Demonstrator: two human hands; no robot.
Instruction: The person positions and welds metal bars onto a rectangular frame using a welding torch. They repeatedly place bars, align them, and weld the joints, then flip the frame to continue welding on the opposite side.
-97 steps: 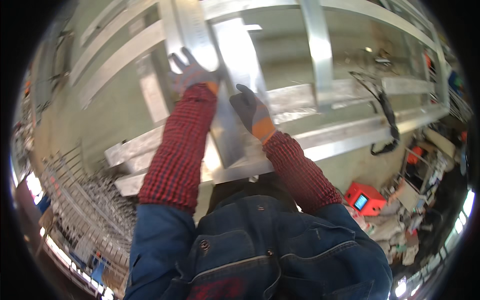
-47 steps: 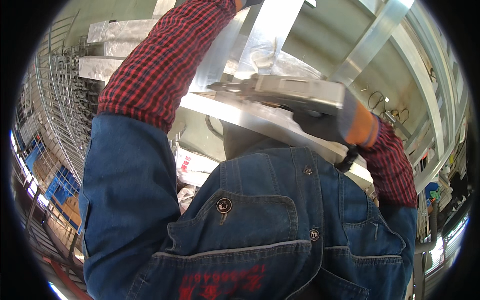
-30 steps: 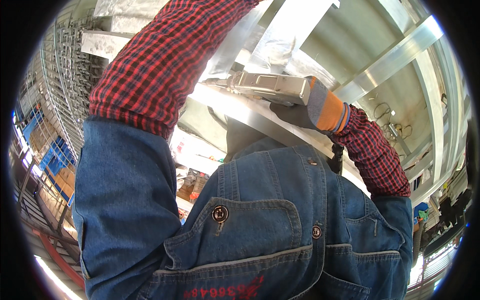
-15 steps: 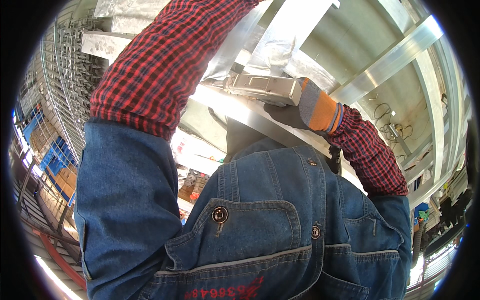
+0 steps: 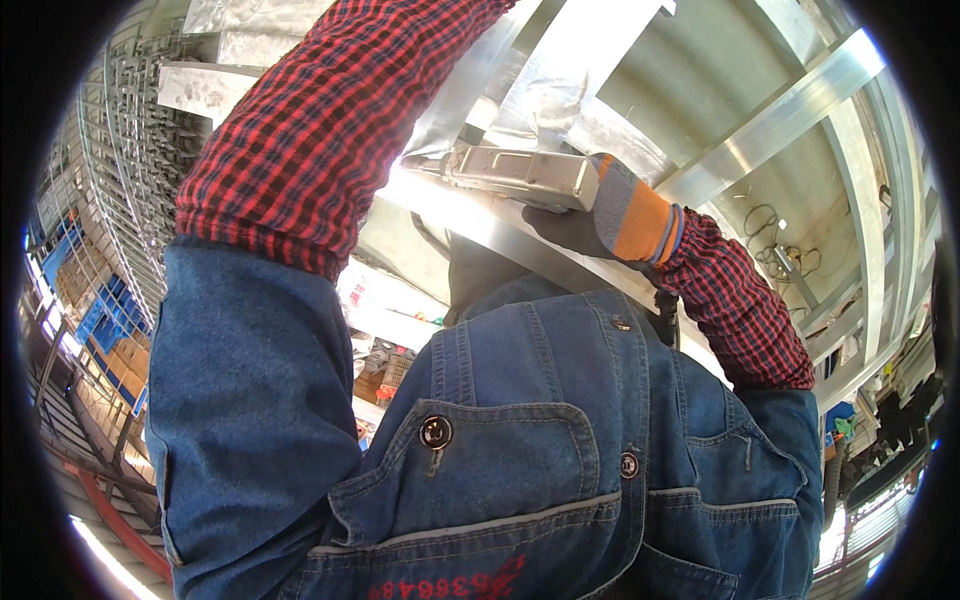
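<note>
My right hand (image 5: 625, 215), in a grey and orange knit glove, is closed around the back end of a boxy silver-grey power tool (image 5: 520, 172). The tool's narrow nose points left, close over a bright metal profile (image 5: 455, 212); whether it touches the metal cannot be made out. Glare washes out the spot around its tip. My left arm (image 5: 310, 130), in a red and black checked sleeve, reaches up past the top edge, so the left hand is out of the picture.
Wide aluminium bars (image 5: 775, 115) cross beyond the tool, forming a frame to the right. Wire racks (image 5: 115, 170) stand at the far left, with blue bins (image 5: 105, 318) below. Thin dark cables (image 5: 770, 240) lie on the floor at the right. A grey basket (image 5: 397, 368) is under the bars.
The power tool and my right hand have shifted very slightly left in the picture. My grip on the tool looks the same, and the left arm is almost unmoved.
</note>
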